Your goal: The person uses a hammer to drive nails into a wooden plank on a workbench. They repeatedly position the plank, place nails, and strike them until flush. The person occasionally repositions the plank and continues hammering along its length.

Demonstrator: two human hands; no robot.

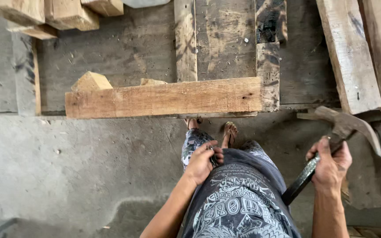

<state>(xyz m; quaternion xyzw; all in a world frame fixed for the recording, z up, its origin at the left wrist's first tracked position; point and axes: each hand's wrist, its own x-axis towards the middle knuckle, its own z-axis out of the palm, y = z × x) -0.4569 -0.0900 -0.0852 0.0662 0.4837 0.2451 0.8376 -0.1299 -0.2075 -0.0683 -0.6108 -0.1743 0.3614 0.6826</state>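
Steel claw hammer (347, 128) sits gripped in right hand (330, 165), raised; left hand (201, 162) curls at pocket.

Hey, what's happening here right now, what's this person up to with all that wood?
A person stands on a concrete floor looking down at a pale wooden plank laid across darker, weathered boards. Their right hand grips a claw hammer by its dark handle, its head up off the wood and touching nothing. Their left hand rests at the hip against their patterned shorts, fingers curled around something small I can't make out. More planks lie to the right.
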